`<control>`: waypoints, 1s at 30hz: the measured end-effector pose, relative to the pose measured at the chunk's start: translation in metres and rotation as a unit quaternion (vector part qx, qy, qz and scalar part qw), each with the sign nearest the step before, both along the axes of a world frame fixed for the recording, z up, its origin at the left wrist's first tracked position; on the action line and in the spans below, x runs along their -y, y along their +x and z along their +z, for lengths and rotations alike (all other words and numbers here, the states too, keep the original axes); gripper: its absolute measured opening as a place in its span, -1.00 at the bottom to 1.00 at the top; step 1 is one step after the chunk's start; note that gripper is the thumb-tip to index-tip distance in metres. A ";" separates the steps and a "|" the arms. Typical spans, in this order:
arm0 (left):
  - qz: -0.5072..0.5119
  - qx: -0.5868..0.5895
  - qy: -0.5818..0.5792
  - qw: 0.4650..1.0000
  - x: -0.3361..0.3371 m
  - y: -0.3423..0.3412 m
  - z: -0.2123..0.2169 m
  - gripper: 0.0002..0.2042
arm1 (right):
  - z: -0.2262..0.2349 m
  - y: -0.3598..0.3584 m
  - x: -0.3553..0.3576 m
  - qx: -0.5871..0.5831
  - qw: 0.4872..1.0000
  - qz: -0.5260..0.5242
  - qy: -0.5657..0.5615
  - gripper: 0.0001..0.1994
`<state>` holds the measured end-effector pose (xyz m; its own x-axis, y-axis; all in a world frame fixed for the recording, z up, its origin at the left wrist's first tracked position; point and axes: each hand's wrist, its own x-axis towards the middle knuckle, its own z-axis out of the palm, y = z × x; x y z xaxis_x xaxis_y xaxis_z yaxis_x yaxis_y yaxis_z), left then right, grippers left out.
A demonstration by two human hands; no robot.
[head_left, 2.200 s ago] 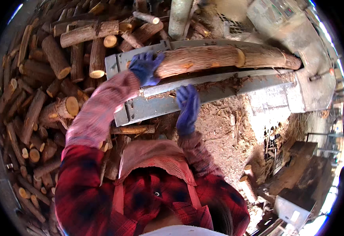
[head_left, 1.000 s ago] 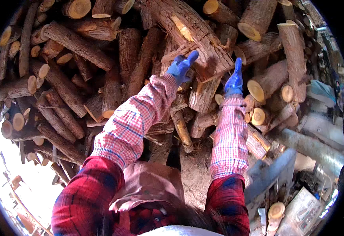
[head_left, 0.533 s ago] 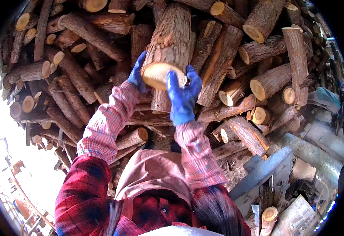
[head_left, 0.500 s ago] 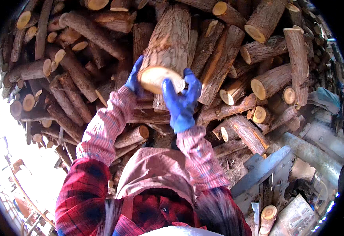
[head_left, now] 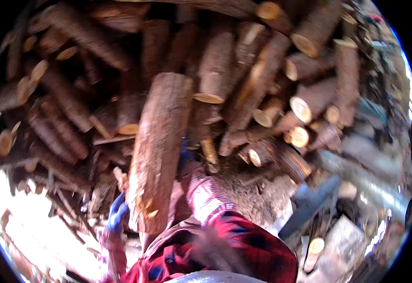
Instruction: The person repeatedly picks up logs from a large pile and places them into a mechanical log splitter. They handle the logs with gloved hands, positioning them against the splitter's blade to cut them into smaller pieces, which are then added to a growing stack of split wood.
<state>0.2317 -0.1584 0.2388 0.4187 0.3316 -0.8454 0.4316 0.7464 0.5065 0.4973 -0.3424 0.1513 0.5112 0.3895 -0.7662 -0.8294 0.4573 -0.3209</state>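
A thick bark-covered log (head_left: 158, 146) is held up lengthwise in front of my body, its near end close to my apron. My left hand (head_left: 116, 211), in a blue glove, grips its near left side low down. On the log's right side, my right hand (head_left: 185, 154) is in a blue glove too, mostly hidden by the log with its fingers out of sight. The picture is blurred by motion.
A tall pile of cut logs (head_left: 215, 80) stands in front and to both sides. Dirt ground (head_left: 253, 195) shows to the right of my feet. At the right lie a grey metal piece (head_left: 309, 205) and a large pipe (head_left: 366, 179). A short log (head_left: 315, 247) stands near it.
The log has come off the pile toward my body and swung left. My left hand has moved down to its near end, and my right hand has shifted left along its right side.
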 end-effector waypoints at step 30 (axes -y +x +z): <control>-0.505 0.456 -0.284 0.676 0.535 0.532 0.231 -0.59 | 0.369 0.134 0.423 0.452 0.556 -0.491 -0.495 -0.57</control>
